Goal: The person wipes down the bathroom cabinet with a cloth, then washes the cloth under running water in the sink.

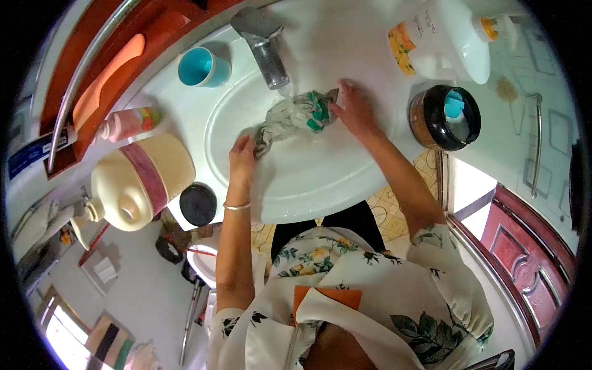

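Observation:
A wet, crumpled grey-white cloth with green patches (293, 118) is stretched across the white sink basin (308, 185), below the metal faucet (265, 52). Water appears to run from the spout onto it. My left hand (242, 154) grips the cloth's lower left end, fingers closed. At the other end, my right hand (354, 110) pinches the upper right corner between thumb and fingers.
Left of the basin are a turquoise cup (203, 67), a pink bottle (132, 121), a large cream pump bottle (142, 179) and a black lid (198, 204). On the right stand an open black-rimmed jar (444, 117) and a white jug with an orange label (438, 46).

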`<state>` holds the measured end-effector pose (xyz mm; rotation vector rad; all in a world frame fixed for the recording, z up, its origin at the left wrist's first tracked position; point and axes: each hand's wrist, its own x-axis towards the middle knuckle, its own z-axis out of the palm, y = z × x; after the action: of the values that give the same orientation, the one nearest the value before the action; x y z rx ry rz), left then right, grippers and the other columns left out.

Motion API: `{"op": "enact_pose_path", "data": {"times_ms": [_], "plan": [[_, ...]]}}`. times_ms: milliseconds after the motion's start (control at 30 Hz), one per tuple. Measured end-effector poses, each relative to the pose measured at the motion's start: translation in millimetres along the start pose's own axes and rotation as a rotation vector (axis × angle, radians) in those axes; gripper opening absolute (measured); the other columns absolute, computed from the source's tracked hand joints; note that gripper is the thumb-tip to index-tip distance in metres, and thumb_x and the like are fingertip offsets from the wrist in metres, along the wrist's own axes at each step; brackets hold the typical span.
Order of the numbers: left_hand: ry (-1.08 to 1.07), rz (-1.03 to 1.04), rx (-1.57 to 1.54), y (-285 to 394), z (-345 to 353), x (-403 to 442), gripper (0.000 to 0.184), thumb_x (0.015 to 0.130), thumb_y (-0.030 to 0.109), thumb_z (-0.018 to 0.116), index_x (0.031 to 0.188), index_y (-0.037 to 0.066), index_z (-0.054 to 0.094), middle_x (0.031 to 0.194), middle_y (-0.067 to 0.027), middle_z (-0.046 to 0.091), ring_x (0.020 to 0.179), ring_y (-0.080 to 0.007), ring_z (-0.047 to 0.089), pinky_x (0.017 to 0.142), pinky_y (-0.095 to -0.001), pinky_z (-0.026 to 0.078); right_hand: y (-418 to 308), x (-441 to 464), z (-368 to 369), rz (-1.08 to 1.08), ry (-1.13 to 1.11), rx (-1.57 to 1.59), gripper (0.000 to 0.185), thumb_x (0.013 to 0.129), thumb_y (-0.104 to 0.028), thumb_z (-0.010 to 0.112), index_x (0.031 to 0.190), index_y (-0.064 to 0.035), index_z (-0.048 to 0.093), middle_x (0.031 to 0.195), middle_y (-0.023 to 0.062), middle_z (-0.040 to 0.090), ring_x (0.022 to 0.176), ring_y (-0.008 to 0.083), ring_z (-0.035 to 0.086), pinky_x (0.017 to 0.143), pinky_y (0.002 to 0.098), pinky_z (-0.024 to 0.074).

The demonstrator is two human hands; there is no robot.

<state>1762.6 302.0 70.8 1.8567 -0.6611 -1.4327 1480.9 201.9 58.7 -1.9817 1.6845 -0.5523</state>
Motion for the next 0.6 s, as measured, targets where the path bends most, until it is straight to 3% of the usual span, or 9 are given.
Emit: {"op": "enact_pose_path", "data": {"times_ms": [33, 100, 167, 300, 333, 400, 467, 567, 600], "plan": [[0.016, -0.128, -0.294, 4.0, 6.8, -3.8, 0.038, 0.089, 0.025, 0.053, 0.117, -0.001, 0.050, 0.108, -0.0100, 0.058, 0.087, -0.0208, 0.058, 0.078, -0.0322, 0.047, -5.0, -2.4, 16.9, 0.003, -0.006, 0.005, 0.032, 0.075, -0.018, 0.067, 0.101, -0.0022, 0.058, 0.107, 0.0184, 0.055, 0.100, 0.0348, 0.052, 0.089, 0.0410, 0.0421], [-0.120, -0.247, -0.404, 5.9, 12.9, 5.0, 0.044, 0.090, 0.031, 0.050, 0.121, 0.001, 0.047, 0.108, -0.0099, 0.059, 0.091, -0.0219, 0.058, 0.080, -0.0347, 0.047, -45.5, 3.1, 52.0, 0.167, -0.082, -0.040, 0.036, 0.076, -0.017, 0.066, 0.106, -0.0013, 0.055, 0.111, 0.0205, 0.054, 0.102, 0.0338, 0.052, 0.089, 0.0413, 0.0418], [-0.265, -0.355, -0.515, 13.1, 18.7, 6.6, 0.050, 0.091, 0.038, 0.046, 0.125, 0.002, 0.044, 0.107, -0.0098, 0.059, 0.094, -0.0230, 0.057, 0.082, -0.0371, 0.047, -71.1, -4.3, 96.7, 0.198, -0.143, 0.433, 0.031, 0.079, -0.017, 0.061, 0.105, -0.0013, 0.053, 0.098, 0.0188, 0.056, 0.090, 0.0318, 0.055, 0.080, 0.0428, 0.0437], [-0.275, -0.422, -0.970, 0.1, 4.2, 26.8, 0.045, 0.089, 0.047, 0.045, 0.109, 0.009, 0.056, 0.099, -0.0090, 0.061, 0.092, -0.0252, 0.057, 0.081, -0.0432, 0.048, -165.5, -41.4, 79.3, -0.055, -0.222, 0.545, 0.026, 0.080, -0.024, 0.061, 0.095, -0.0048, 0.054, 0.090, 0.0170, 0.055, 0.082, 0.0336, 0.055, 0.072, 0.0453, 0.0439], [-0.267, -0.257, -0.988, 39.5, 17.3, -6.7, 0.043, 0.090, 0.046, 0.045, 0.101, 0.007, 0.058, 0.094, -0.0083, 0.061, 0.087, -0.0234, 0.057, 0.080, -0.0420, 0.048, -188.4, -53.0, 52.0, -0.086, -0.297, 0.529, 0.027, 0.079, -0.026, 0.062, 0.093, -0.0045, 0.055, 0.088, 0.0167, 0.054, 0.081, 0.0341, 0.054, 0.072, 0.0448, 0.0439], [-0.217, -0.238, -0.976, 52.3, 22.2, -16.8, 0.043, 0.091, 0.045, 0.044, 0.101, 0.006, 0.058, 0.092, -0.0079, 0.060, 0.086, -0.0225, 0.056, 0.080, -0.0398, 0.048, -209.3, -65.5, 31.3, -0.119, -0.358, 0.506, 0.028, 0.078, -0.027, 0.063, 0.090, -0.0042, 0.055, 0.085, 0.0164, 0.054, 0.080, 0.0345, 0.054, 0.071, 0.0443, 0.0440], [-0.316, -0.230, -1.115, 52.3, 22.6, -13.1, 0.042, 0.093, 0.039, 0.043, 0.111, 0.003, 0.055, 0.090, -0.0071, 0.058, 0.083, -0.0205, 0.054, 0.081, -0.0337, 0.046, -214.2, -69.6, 28.7, -0.462, -0.023, 0.448, 0.030, 0.077, -0.032, 0.064, 0.082, -0.0039, 0.057, 0.084, 0.0160, 0.053, 0.079, 0.0344, 0.053, 0.069, 0.0440, 0.0436], [-0.323, 0.048, -1.011, 24.1, 34.0, -3.6, 0.044, 0.093, 0.037, 0.044, 0.121, 0.003, 0.048, 0.094, -0.0060, 0.057, 0.086, -0.0201, 0.054, 0.083, -0.0332, 0.046, -190.9, -35.7, 41.7, -0.479, 0.239, 0.340, 0.033, 0.079, -0.037, 0.061, 0.077, -0.0043, 0.060, 0.079, 0.0190, 0.056, 0.073, 0.0341, 0.056, 0.069, 0.0468, 0.0439], [-0.278, 0.114, -0.970, 11.3, 39.1, 3.3, 0.045, 0.093, 0.035, 0.044, 0.125, 0.002, 0.045, 0.097, -0.0055, 0.057, 0.087, -0.0199, 0.055, 0.083, -0.0329, 0.046, -183.3, -23.1, 38.4, -0.273, 0.056, 0.345, 0.032, 0.079, -0.037, 0.060, 0.078, -0.0056, 0.060, 0.078, 0.0177, 0.057, 0.072, 0.0328, 0.056, 0.069, 0.0451, 0.0440]]}}
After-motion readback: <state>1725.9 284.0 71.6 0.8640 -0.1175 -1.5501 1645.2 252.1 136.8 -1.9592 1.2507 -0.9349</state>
